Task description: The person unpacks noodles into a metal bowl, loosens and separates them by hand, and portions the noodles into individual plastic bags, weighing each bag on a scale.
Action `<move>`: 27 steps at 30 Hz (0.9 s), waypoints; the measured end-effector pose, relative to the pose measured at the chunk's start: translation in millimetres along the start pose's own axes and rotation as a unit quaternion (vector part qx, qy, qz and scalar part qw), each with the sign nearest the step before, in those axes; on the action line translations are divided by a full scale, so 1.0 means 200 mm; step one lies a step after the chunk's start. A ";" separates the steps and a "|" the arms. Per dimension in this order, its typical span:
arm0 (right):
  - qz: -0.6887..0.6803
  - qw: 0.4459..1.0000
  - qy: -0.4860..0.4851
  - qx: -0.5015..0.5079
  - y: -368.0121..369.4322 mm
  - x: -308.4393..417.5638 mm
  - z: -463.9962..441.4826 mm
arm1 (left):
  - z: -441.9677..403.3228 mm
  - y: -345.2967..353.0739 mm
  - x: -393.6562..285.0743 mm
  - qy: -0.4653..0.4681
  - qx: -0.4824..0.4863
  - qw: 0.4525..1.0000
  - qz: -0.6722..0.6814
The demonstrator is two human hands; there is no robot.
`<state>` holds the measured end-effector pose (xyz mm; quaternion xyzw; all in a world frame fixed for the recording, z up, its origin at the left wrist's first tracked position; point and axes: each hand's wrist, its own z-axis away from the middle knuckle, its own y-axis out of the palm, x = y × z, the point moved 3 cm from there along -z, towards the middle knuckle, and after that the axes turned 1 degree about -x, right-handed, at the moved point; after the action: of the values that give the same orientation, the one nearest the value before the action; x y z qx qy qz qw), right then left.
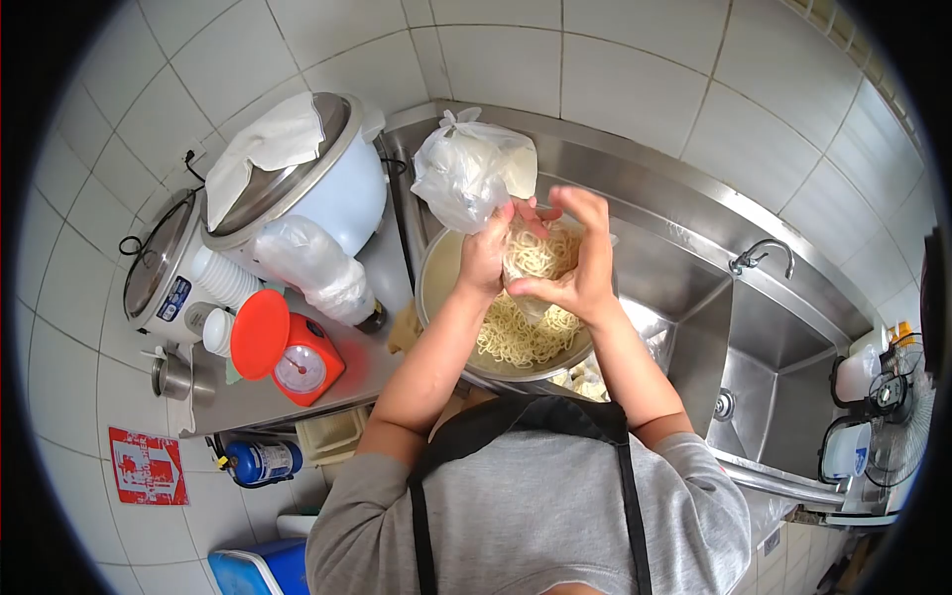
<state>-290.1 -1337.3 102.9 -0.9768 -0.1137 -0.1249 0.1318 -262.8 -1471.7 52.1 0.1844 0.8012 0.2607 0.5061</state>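
A clear plastic bag of noodles (542, 253) is held up between my hands, over a large round pot (428, 283). My left hand (483, 256) grips the bag's left side, some fingertips showing behind its upper edge. Curved around the right side is my right hand (587, 260), its thumb across the lower front and its fingers at the upper edge. Loose pale yellow noodles (526, 335) lie in the pot below. Just beyond my hands sits a knotted plastic bag (461, 164) with whitish contents. My forearms hide part of the pot's rim.
To the left stand a red kitchen scale (309, 365), stacked white cups (226, 278), a plastic-wrapped bottle (315, 268) and a large lidded cooker (367, 198). Right of the pot is a steel sink (684, 297) with a faucet (762, 258). A fan (897, 426) is at far right.
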 end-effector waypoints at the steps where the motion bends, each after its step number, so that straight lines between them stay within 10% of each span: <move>1: 0.022 0.999 0.026 0.020 -0.01 0.02 -0.04 | 0.01 0.02 -0.03 -0.016 0.001 0.999 -0.040; 4: 0.074 0.995 0.070 0.013 0.02 0.05 -0.15 | 0.03 0.02 -0.02 0.021 -0.098 0.959 -0.265; 7: -0.012 0.963 0.056 0.263 0.06 -0.08 -0.18 | 0.06 -0.01 0.05 0.099 0.021 0.912 -0.398; 8: -0.056 0.974 0.086 0.201 0.08 -0.10 -0.19 | 0.06 -0.02 0.06 0.101 0.013 0.900 -0.425; 11: -0.317 0.841 0.399 0.182 0.12 -0.17 -0.14 | 0.07 -0.06 0.02 0.049 0.002 0.901 -0.431; 19: -0.159 0.940 0.127 0.276 0.22 0.01 -0.09 | 0.04 -0.18 0.12 0.130 0.015 0.867 -0.481; 27: -0.311 0.863 0.357 0.177 0.14 -0.12 -0.10 | 0.06 -0.12 0.10 0.046 0.024 0.871 -0.489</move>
<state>-309.6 -1374.4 109.2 -0.7397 -0.3765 -0.4776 0.2882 -260.9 -1476.5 19.5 -0.2303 0.8173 -0.0313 0.5272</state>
